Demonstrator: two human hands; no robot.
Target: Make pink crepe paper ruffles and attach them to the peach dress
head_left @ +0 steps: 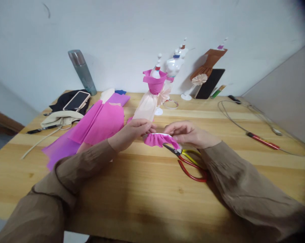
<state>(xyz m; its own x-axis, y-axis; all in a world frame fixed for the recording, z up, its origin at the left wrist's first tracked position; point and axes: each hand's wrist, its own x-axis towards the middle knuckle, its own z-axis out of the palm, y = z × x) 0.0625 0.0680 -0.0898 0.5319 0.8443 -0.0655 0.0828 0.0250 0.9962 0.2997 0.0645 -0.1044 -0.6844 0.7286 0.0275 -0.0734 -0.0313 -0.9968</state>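
Between my two hands is a gathered strip of pink crepe paper (158, 140) with a white band along its upper edge. My left hand (134, 131) grips its left end, fingers closed together. At the other end my right hand (187, 133) pinches the strip between thumb and fingers. Scissors (192, 165) with red and yellow handles lie on the table just under my right hand, their blades partly covered by the paper. Behind my hands stands a small white mannequin (156, 73) dressed in a pink paper top and a pale skirt (146, 104).
Pink and purple paper sheets (99, 118) lie to the left, near a phone (77, 100) and a flask (83, 72). Further mannequins (174, 65), one in a brown dress (210, 62), stand by the wall. A red tool with a cord (263, 141) lies at right, near a tape roll (171, 104).
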